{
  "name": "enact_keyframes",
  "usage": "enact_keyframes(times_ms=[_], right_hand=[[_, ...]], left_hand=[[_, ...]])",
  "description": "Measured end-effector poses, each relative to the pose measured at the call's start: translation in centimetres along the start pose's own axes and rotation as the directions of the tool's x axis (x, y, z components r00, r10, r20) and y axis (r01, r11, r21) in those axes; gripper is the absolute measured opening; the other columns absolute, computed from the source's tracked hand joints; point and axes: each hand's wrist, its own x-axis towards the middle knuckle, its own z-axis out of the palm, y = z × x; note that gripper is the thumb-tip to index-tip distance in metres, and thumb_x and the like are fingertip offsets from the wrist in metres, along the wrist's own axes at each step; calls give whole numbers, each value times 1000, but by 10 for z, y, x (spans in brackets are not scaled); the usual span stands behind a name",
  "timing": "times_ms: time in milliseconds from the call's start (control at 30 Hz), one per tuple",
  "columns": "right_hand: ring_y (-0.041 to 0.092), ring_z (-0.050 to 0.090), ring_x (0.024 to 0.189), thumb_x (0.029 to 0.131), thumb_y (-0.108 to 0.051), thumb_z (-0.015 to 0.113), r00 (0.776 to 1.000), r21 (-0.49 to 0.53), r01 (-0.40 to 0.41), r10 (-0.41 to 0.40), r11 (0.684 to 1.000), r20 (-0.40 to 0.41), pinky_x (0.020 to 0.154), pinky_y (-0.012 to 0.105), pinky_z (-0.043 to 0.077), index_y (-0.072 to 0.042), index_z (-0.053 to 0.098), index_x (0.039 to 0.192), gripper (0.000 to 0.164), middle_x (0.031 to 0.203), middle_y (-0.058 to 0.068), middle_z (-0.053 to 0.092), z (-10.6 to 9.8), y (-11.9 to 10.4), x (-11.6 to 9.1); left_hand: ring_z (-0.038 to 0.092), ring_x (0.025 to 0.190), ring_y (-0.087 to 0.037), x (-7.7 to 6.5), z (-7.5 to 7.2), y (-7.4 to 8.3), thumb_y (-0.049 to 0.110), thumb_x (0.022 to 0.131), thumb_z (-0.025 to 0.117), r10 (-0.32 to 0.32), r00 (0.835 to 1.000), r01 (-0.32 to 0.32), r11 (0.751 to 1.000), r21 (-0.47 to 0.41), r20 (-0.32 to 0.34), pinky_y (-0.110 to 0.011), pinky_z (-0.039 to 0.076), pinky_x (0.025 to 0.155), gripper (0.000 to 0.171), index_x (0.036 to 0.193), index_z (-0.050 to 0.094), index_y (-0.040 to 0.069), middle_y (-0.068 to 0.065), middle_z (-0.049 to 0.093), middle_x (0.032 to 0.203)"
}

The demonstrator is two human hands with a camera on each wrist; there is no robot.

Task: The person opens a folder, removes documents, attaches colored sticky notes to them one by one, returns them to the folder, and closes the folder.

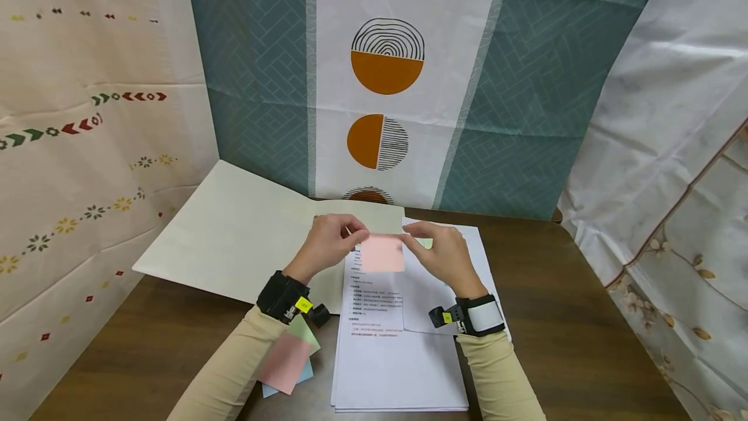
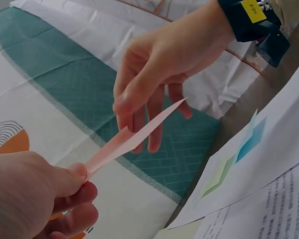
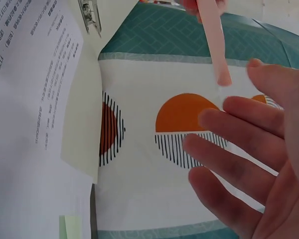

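A pink sticky note (image 1: 382,253) hangs over the printed pages, its top left corner pinched between the thumb and finger of my left hand (image 1: 333,242). In the left wrist view the note (image 2: 134,137) looks slightly bent. My right hand (image 1: 441,255) is beside the note's right end. Its fingers (image 3: 239,137) are spread in the right wrist view, with a gap between thumb and forefinger and the note just beyond them. Below lie the printed sheet (image 1: 374,304) and, partly over it, a white page (image 1: 429,310) bearing green (image 2: 219,174) and blue (image 2: 251,139) sticky notes.
An open cream folder (image 1: 251,232) spreads to the left and back, with a metal clip (image 3: 89,17) at its spine. Loose pink (image 1: 285,364), green and blue sticky notes lie near my left forearm. Patterned cloth (image 1: 526,83) stands behind the brown table (image 1: 573,343).
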Motion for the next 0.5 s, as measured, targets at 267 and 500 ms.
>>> enact_keyframes(times_ms=[267,500], right_hand=[[26,82,90,100,-17,85,995,-14,-17,18,1000,99,75,38,59,-8,87,98,10,91,6,87,3,-4,-1],[12,57,65,106,-21,77,947,3,-126,119,992,299,61,28,41,-12,79,89,19,75,1,74,9,2,-2]], left_hand=[[61,81,-17,-3,8,4,22,105,79,-33,998,31,999,29,51,-28,49,70,14,105,86,10,-7,80,95],[61,79,-17,-3,17,-5,26,104,77,-164,976,151,984,98,142,-28,43,68,18,95,83,11,-3,75,86]])
